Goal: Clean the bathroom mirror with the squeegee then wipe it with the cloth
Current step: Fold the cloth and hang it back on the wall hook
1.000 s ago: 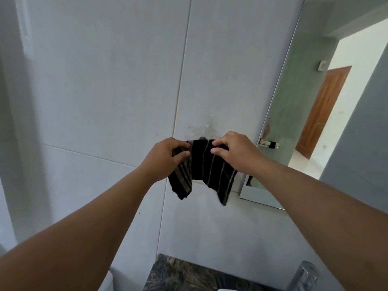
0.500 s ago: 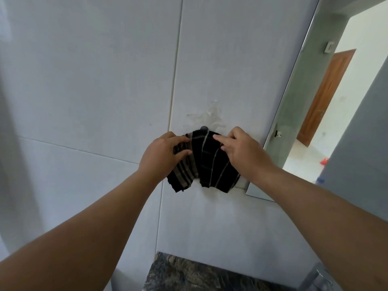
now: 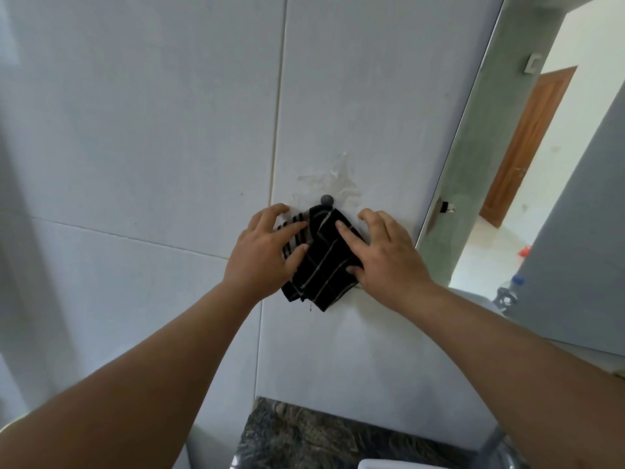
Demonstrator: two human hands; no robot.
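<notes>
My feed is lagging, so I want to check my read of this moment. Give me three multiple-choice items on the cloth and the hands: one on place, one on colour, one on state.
1. Where is the cloth?
A. On the mirror glass
B. On the tiled wall, just below a small grey hook
C. On the stone counter

2. What colour is the cloth?
A. Black with pale stripes
B. Plain white
C. Red

3. How do the hands meet it?
A. Both hang clear of it
B. Only the left touches it
C. Both lie on it with fingers spread

Answers: 1 B, the hook sits just above it, left of the mirror. 2 A, pale lines on black. 3 C, left hand and right hand both touch it.
</notes>
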